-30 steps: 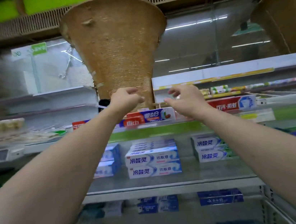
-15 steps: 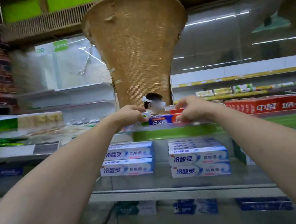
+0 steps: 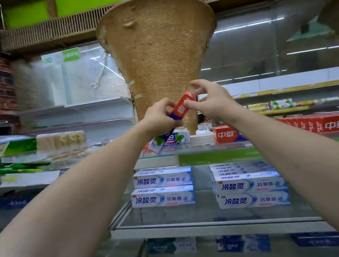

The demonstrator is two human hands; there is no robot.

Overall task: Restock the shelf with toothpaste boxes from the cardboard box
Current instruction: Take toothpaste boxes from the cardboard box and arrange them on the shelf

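A red and blue toothpaste box (image 3: 181, 107) is held tilted in the air above the top glass shelf (image 3: 252, 144). My left hand (image 3: 159, 117) grips its lower blue end. My right hand (image 3: 211, 101) pinches its upper red end. Below them a white and blue toothpaste box (image 3: 173, 139) lies on the top shelf, with red toothpaste boxes (image 3: 323, 125) in a row to the right. The cardboard box is not in view.
A tall woven cone-shaped pillar (image 3: 160, 60) rises behind the shelf. White and blue toothpaste boxes (image 3: 250, 185) are stacked on the middle glass shelf (image 3: 198, 221), another stack (image 3: 163, 188) to their left. Dark blue boxes (image 3: 242, 246) lie on the shelf below. Green packs (image 3: 19, 148) sit left.
Both hands have risen from the top shelf's level and now hold a red and blue box tilted in the air between them. The view has shifted left.
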